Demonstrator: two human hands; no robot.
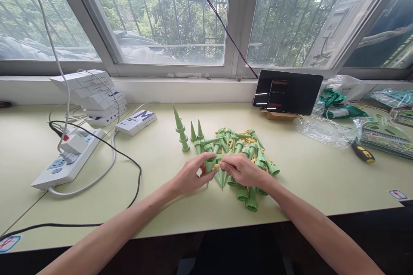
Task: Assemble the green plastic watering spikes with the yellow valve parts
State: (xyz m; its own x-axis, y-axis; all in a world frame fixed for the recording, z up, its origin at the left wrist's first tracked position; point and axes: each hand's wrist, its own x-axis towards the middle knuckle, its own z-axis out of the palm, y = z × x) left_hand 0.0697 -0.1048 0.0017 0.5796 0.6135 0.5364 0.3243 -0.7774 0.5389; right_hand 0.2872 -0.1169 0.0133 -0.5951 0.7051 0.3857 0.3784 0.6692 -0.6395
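Toward the front edge of the table (309, 172), a green spike (210, 164) is gripped by the left hand (191, 174); beside it, a small yellow piece (216, 166) is pinched by the right hand (242, 169).

The green cone (210, 163) you hold looks like smooth plastic with a soft sheen, as do the piled cones (260, 161) before you. Your tabletop (322, 180) is smooth and nearly matt, the tablet screen (301, 93) glossy, its stand (280, 116) matt cardboard, the clear wrapping (324, 134) thin, crinkled, shiny plastic.
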